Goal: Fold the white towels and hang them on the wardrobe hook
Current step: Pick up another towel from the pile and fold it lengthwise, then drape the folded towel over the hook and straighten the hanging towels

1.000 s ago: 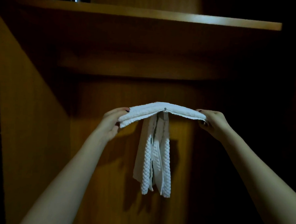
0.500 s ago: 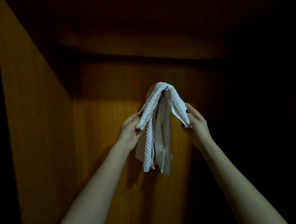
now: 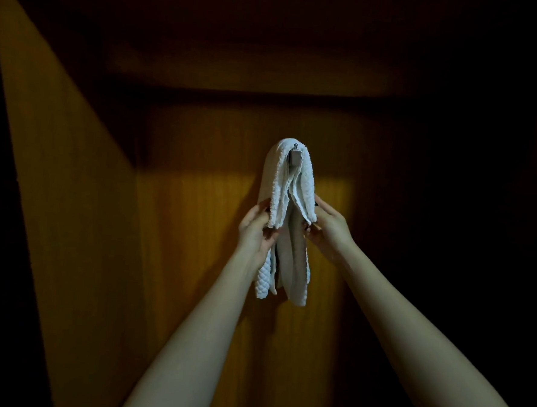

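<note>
Both hands are raised in front of the wardrobe's hook, one on each side of the hanging cloth. The left hand (image 3: 257, 231) pinches the lower left end of a folded white towel (image 3: 281, 185), with fingers curled behind the fabric and the thumb in front. The right hand (image 3: 329, 229) pinches the towel's lower right end in the same way. The two hands sit close together at about the same height, nearly meeting across the cloth.

The white towel is draped over the small metal hook (image 3: 295, 147) at its fold, and its two ends fall down either side in a narrow arch. A second towel (image 3: 294, 267) hangs behind it from the same hook and reaches lower, below the hands. Its left edge shows a woven diamond texture. In this dim light it may be more than one layer or piece; I cannot tell.

The hook is fixed to the wardrobe's wooden back panel (image 3: 196, 236), which is lit amber around the towels. An angled side wall (image 3: 57, 190) stands to the left. Above and to the right, everything is in shadow.
</note>
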A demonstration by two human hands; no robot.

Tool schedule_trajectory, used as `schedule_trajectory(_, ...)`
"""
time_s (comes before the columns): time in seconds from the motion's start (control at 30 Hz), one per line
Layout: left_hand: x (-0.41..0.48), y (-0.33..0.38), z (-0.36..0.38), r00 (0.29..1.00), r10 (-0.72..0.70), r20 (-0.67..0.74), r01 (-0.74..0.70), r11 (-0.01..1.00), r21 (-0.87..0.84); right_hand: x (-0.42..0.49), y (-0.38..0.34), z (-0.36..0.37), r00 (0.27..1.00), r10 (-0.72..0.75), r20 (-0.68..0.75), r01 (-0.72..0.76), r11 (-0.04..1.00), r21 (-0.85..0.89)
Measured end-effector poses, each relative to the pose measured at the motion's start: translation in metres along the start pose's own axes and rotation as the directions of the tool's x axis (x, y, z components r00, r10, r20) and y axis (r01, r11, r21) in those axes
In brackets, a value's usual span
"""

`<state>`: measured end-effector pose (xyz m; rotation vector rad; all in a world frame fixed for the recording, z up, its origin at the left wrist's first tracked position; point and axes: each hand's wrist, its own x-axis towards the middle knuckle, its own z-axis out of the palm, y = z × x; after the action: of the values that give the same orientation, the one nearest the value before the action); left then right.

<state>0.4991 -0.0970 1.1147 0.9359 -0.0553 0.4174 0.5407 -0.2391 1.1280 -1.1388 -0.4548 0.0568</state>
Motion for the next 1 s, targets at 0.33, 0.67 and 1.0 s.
schedule_trajectory(0.33, -0.032, 0.026, -0.018, 0.975, 0.221, -0.024, -0.196, 0.906, 0.376, -0.039, -0.003, -0.008, 0.990, -0.032, -0.136, -0.005, 0.964, -0.266)
schedule_trajectory(0.67, -0.123, 0.018, -0.074, 0.944, 0.301, 0.135, -0.258, 0.422, 0.869, -0.154, 0.014, -0.002, 0.958, -0.203, -0.202, -0.014, 0.673, -0.740)
schedule_trajectory(1.0, -0.255, -0.058, -0.169, 0.972, 0.025, 0.234, -0.234, 0.013, 0.972, -0.320, 0.108, -0.035, 0.985, 0.000, -0.175, -0.171, 0.206, -0.964)
